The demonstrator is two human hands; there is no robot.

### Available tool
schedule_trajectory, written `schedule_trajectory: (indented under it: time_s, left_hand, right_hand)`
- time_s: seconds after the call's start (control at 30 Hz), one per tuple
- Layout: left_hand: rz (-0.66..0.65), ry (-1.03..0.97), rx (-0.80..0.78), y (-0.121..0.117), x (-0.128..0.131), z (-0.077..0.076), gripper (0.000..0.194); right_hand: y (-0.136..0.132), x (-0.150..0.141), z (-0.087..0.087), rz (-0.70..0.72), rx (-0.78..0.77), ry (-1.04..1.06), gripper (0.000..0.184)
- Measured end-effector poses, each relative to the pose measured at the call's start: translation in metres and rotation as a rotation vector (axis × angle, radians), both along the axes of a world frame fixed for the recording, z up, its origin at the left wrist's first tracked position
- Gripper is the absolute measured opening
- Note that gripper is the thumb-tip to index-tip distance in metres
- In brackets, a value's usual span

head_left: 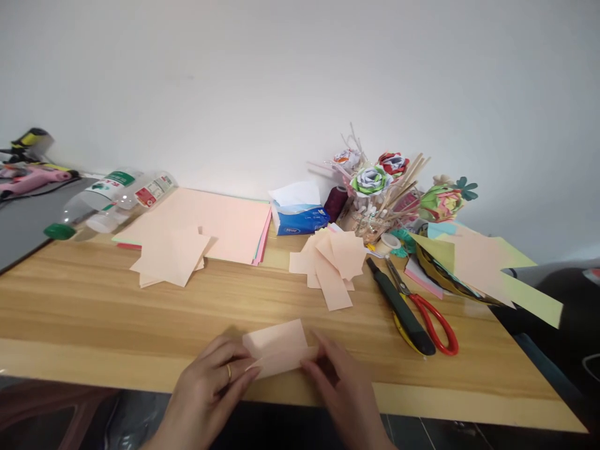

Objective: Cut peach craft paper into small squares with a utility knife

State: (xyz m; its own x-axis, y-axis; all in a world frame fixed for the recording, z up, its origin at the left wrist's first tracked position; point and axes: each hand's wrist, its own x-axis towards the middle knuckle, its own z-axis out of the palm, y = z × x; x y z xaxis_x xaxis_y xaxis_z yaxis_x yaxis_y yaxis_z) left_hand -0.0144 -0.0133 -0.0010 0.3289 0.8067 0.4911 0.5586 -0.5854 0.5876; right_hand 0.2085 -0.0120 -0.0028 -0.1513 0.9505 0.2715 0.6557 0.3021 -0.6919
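Near the front edge of the wooden table, a pale pink sheet of paper (280, 344) is between my hands, with a lengthwise crease or fold across it. My left hand (209, 381) pinches its left end between thumb and fingers; a gold ring is on one finger. My right hand (344, 381) has thumb and fingers closed on the paper's right end. Farther back lie a fanned pile of pale pink paper pieces (332, 259) and, to the left, a stack of pink paper squares (171, 256).
A green and yellow cutter (400, 306) and red-handled scissors (434, 322) lie at right. Behind are a tissue pack (300, 219), paper flowers (370, 181) and a heaped basket (434, 269). Large coloured sheets (225, 225) and plastic bottles (100, 197) are at back left.
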Motion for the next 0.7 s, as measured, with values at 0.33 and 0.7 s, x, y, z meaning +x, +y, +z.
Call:
schedule_trajectory:
  time_s: [0.33, 0.7]
  left_hand:
    - [0.285, 0.011, -0.161, 0.0, 0.0, -0.018, 0.017]
    - [0.204, 0.129, 0.035, 0.006, -0.002, -0.018, 0.006]
  right_hand:
    - [0.0, -0.01, -0.012, -0.132, -0.038, -0.001, 0.036]
    - [0.005, -0.017, -0.005, -0.087, 0.122, -0.29, 0.013]
